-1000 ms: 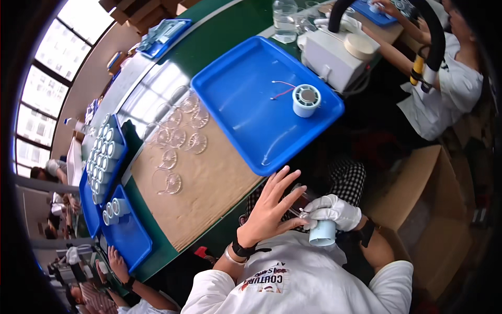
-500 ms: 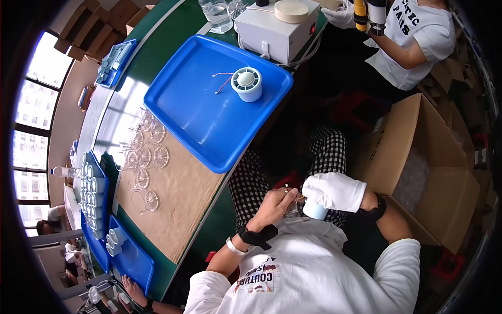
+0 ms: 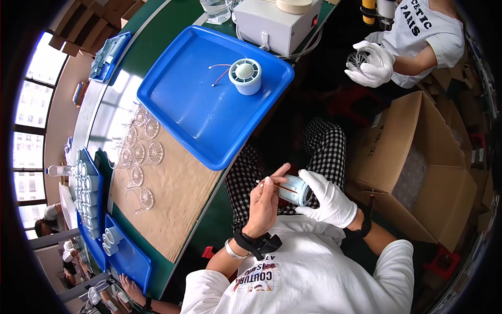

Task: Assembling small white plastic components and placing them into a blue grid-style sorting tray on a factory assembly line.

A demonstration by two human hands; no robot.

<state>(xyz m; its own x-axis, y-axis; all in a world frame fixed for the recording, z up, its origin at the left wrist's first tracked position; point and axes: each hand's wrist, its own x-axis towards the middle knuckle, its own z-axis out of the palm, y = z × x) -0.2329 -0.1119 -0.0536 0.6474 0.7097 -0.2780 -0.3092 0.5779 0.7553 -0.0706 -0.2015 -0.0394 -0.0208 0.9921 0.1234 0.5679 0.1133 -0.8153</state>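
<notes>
A pale blue cylindrical fan housing [image 3: 296,189] lies on its side above my lap. My gloved right hand [image 3: 330,201] grips it from the right, thumb and fingers around its end. Thin red wires [image 3: 276,184] with small white connectors run across its left side. My bare left hand [image 3: 263,205] has these wires between thumb and fingers, close against the housing. On the blue tray [image 3: 183,104] ahead stands a similar pale blue fan unit [image 3: 244,76], its ribbed round face up and its red and white wires trailing left.
Several clear plastic fan guards [image 3: 138,152] lie on brown paper [image 3: 172,199] at left. Beyond are trays of pale blue cylinders [image 3: 88,188]. A grey box machine [image 3: 277,26] stands behind the tray. An open carton [image 3: 387,152] is at right; a co-worker's gloved hand [image 3: 374,65] holds a clear guard.
My right hand has turned the housing onto its side and opened its grip around it. My left hand has shifted left, and the wires now show. The co-worker's gloved hand has come nearer.
</notes>
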